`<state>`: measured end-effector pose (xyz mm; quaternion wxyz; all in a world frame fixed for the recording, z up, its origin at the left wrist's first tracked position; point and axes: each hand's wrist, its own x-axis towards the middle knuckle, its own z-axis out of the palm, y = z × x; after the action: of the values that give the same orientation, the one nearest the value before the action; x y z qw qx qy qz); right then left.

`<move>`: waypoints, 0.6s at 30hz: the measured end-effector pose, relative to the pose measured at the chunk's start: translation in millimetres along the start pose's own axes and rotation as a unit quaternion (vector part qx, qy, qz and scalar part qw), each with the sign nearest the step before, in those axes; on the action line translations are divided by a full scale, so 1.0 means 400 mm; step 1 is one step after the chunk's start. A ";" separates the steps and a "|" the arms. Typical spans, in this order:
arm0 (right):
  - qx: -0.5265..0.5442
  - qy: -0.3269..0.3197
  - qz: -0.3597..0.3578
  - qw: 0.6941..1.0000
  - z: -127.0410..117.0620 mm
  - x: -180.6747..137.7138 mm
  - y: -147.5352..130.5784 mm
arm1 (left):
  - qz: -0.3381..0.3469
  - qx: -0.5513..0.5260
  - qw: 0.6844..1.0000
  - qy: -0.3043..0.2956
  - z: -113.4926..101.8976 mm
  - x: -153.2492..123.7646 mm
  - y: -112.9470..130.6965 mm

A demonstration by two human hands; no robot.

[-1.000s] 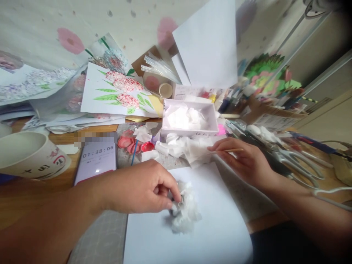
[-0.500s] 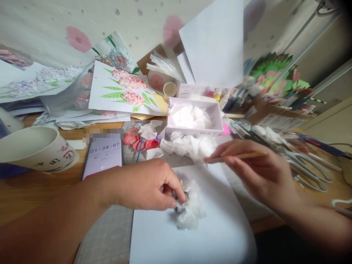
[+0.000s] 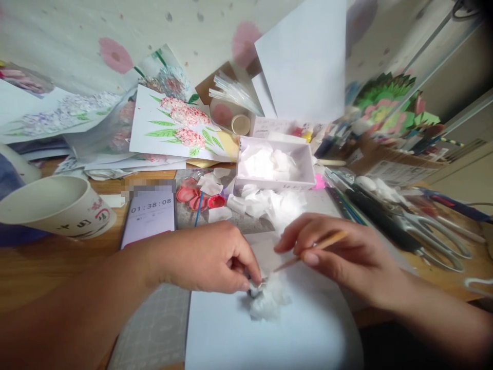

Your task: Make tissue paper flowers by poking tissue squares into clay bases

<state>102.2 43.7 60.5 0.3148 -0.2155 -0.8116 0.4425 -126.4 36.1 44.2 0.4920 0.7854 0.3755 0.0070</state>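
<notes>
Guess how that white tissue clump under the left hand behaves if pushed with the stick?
The tissue clump looks thin and crumpled, so it is probably very light and floppy, giving way rather than sliding. The left hand pinches its edge, which likely keeps it from skidding on the smooth paper sheet. The stick might tear it.

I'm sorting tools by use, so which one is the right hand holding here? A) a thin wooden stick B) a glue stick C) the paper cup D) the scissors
A: the right hand pinches a thin wooden stick, its tip pointing at the white tissue clump that the left hand pins to the white paper sheet; the scissors lie untouched.
</notes>
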 end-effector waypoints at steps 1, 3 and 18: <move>-0.017 0.016 -0.005 1.000 -0.001 0.003 0.003 | -0.002 0.002 1.000 0.001 0.001 -0.001 0.000; -0.067 0.022 -0.017 0.997 0.001 0.009 0.010 | -0.002 0.005 1.000 0.003 0.003 -0.002 0.000; -0.141 -0.067 -0.030 0.987 0.026 0.005 0.020 | -0.002 0.016 1.000 0.005 -0.007 -0.005 0.012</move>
<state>93.9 43.1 50.0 0.2397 -0.2030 -0.8913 0.3270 -125.9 36.0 50.0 0.4770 0.7926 0.3797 0.0042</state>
